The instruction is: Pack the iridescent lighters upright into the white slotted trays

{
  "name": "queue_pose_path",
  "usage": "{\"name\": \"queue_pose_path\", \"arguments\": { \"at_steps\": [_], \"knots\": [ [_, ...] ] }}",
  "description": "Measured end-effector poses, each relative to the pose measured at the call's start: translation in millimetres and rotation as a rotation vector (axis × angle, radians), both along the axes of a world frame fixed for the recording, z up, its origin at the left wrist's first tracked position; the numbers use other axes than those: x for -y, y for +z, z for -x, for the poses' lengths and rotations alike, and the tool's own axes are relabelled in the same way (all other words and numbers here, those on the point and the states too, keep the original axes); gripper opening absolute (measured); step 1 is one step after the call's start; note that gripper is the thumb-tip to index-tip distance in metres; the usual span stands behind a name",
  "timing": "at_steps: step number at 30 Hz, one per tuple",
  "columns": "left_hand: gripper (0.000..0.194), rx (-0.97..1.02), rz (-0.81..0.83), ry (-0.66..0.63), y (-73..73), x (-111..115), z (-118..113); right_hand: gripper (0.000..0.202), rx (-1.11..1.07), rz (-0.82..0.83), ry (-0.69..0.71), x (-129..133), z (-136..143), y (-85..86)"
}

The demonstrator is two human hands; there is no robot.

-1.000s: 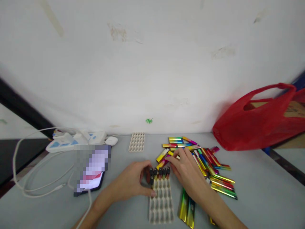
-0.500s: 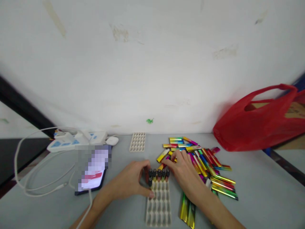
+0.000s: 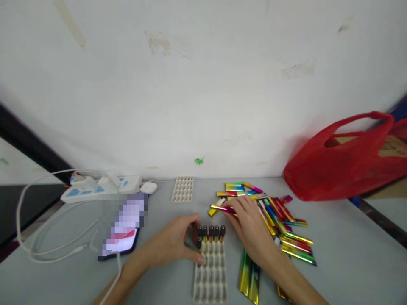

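Wall point(image 3: 203, 93): white and plain, spreading across the upper half of the frame and down to the table's back edge.
Beige strip point(image 3: 70, 23): slanting across the white at the upper left of the frame.
Brown scuffs point(image 3: 159, 44): rough and patchy, left of upper centre.
Pale scuff point(image 3: 299, 70): faint, at the upper right.
Green scribble point(image 3: 199, 161): small, low near the centre.
Table point(image 3: 343, 254): grey, smooth, filling most of the lower frame.
Dark bar point(image 3: 32, 142): running diagonally down from the left edge.
Black surface point(image 3: 28, 207): just below, at the left edge.
Right-hand bar point(image 3: 386, 224): dark, slanting toward the lower right.
Light: soft, fairly even.
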State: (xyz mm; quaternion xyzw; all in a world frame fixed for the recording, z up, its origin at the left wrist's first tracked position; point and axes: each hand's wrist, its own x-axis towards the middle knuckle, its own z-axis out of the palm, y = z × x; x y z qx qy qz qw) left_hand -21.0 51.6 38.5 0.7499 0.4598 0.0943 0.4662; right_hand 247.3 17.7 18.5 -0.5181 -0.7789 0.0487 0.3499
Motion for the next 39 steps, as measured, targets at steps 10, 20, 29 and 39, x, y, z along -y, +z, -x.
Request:
{"name": "queue_pose_path", "arguments": {
  "at_steps": [10,20,29,39],
  "knots": [
    [0.058,0.1,0.117,0.086,-13.5,2,-2,0.03,-0.721,0.212,-0.156,2,-4,24.9],
    [0.077,0.183,0.189,0.202,-25.8,2,-6,0.042,-1.472,0.464,0.037,0,-5,35.7],
    [0.078,0.202,0.201,0.198,-32.6,-1,-6,0.05,-1.612,0.935,0.333,13,6,36.4],
    [0.08,0.199,0.215,0.186,-31.6,-1,-4,0.058,-1.623,0.942,0.258,12,12,31.7]
  ]
}}
